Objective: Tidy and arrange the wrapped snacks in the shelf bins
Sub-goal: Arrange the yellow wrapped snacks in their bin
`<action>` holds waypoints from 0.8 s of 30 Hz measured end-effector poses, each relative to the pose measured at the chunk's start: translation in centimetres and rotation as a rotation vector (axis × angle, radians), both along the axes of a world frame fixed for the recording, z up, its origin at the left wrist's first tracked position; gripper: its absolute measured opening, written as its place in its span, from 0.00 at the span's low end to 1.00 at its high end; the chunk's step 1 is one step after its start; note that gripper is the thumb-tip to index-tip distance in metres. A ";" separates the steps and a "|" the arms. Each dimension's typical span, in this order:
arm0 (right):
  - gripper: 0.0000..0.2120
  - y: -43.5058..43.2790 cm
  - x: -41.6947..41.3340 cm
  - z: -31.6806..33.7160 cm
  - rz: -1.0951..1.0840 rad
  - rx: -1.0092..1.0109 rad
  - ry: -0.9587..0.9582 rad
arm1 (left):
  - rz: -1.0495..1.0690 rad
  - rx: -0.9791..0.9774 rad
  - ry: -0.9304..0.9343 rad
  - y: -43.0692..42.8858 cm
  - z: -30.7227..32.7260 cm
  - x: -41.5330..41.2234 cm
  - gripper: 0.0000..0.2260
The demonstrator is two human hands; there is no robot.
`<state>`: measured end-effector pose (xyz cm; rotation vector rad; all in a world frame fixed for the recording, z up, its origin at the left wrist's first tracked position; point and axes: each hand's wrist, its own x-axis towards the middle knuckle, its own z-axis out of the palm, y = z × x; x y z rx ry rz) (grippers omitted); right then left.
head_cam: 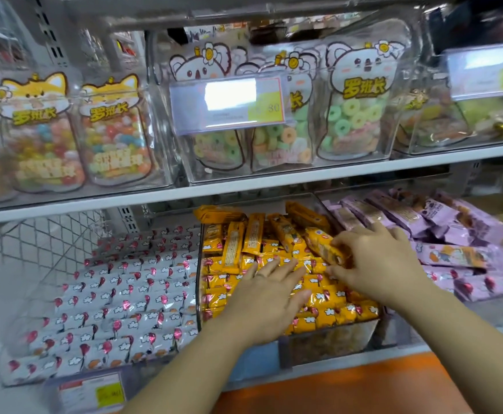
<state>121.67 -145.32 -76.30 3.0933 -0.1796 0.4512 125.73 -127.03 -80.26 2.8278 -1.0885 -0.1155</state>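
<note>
A clear middle bin [328, 339] on the lower shelf holds several yellow wrapped snacks [232, 243], flat rows in front and loose ones piled at the back. My left hand [269, 297] lies flat with straight fingers on the front rows. My right hand [376, 264] pinches one yellow snack [322, 246] by its end, tilted above the pile. The left bin holds neat rows of white wrapped snacks [118, 300]. The right bin holds purple wrapped snacks [453, 234], lying loosely.
The upper shelf [244, 186] carries clear bins of candy pouches [355, 103] with price tags [226, 101] on their fronts. A wire mesh panel [41, 243] stands behind the white snacks. An orange strip [364, 380] runs along the shelf front below.
</note>
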 end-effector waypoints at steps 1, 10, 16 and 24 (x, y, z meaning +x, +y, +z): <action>0.22 -0.1 -0.2 -0.2 0.012 -0.020 -0.018 | 0.001 0.034 -0.007 0.0 -0.1 0.0 0.24; 0.17 -1.0 -2.4 -0.2 0.075 0.170 -0.155 | 0.038 0.019 0.019 -0.4 0.5 -0.3 0.22; 0.14 -2.0 -3.3 0.2 0.078 0.492 -0.212 | 0.068 -0.013 0.052 -0.9 1.8 -0.6 0.21; 0.18 -3.7 -2.9 0.9 0.063 0.708 -0.326 | 0.191 -0.114 -0.290 -2.2 3.1 2.2 0.21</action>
